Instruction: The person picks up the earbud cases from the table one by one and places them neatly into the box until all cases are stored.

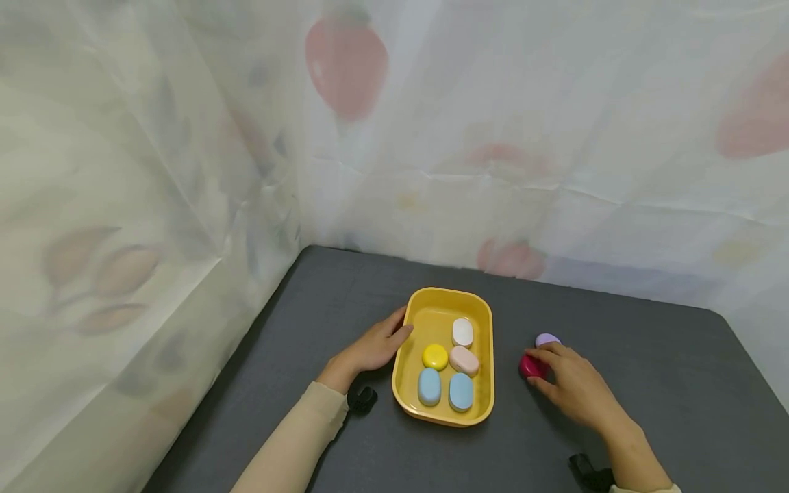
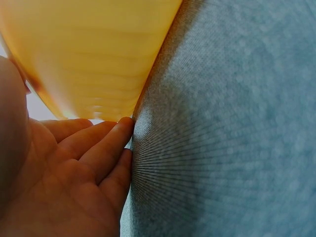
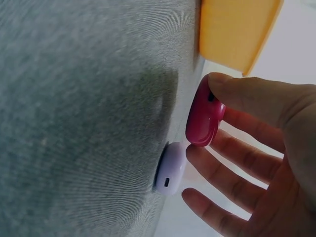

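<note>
My right hand pinches a small glossy crimson rounded case between thumb and fingers. A dark slot shows on the case, which looks raised off the table in the right wrist view. Just beyond it a similar lilac case lies on the table, apart from the fingertips. My left hand holds the left rim of a yellow tray, thumb over the edge, fingers against the outer wall. Inside the tray lie a white case, a round yellow one, a pink one and two blue ones.
A dark grey cloth-like surface covers the table. Pale printed curtains hang behind it and along its left side. Black wrist mounts sit by both wrists.
</note>
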`<state>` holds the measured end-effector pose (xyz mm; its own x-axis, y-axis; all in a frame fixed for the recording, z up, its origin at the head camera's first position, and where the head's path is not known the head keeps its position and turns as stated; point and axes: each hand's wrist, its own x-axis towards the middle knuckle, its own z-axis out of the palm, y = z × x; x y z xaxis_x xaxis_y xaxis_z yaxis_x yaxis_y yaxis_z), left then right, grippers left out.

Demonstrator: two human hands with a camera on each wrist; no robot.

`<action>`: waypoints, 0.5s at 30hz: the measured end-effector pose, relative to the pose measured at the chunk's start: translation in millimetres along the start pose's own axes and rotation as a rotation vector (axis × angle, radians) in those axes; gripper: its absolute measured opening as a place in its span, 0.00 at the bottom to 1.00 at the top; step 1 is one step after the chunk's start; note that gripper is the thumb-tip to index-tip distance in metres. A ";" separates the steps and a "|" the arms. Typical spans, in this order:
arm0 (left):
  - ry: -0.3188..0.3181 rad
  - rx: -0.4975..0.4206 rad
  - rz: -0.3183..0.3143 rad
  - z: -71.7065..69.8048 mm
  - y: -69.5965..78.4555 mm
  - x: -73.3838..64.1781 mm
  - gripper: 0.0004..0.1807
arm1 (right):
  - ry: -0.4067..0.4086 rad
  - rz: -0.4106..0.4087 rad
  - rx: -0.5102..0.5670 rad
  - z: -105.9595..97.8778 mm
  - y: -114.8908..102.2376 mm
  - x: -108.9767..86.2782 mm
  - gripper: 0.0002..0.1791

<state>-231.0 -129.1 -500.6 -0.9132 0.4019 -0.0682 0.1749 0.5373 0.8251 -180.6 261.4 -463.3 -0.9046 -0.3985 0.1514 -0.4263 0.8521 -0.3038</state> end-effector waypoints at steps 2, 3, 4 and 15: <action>-0.001 -0.002 0.008 0.0 -0.2 0.1 0.33 | 0.004 -0.004 0.000 -1.0 -1.2 0.6 0.25; -0.001 -0.004 0.009 0.0 -0.2 0.1 0.33 | 0.005 -0.008 -0.001 -1.5 -1.7 1.1 0.25; 0.001 -0.004 0.011 0.0 -0.3 0.3 0.33 | 0.008 -0.012 -0.002 -1.7 -2.1 1.5 0.26; 0.004 0.003 0.002 0.5 -1.6 0.2 0.34 | 0.036 -0.065 -0.023 -6.2 -6.7 7.4 0.26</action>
<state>-231.2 -129.5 -502.2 -0.9145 0.3994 -0.0644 0.1772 0.5386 0.8237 -184.4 254.7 -454.3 -0.8740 -0.4412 0.2036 -0.4833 0.8324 -0.2711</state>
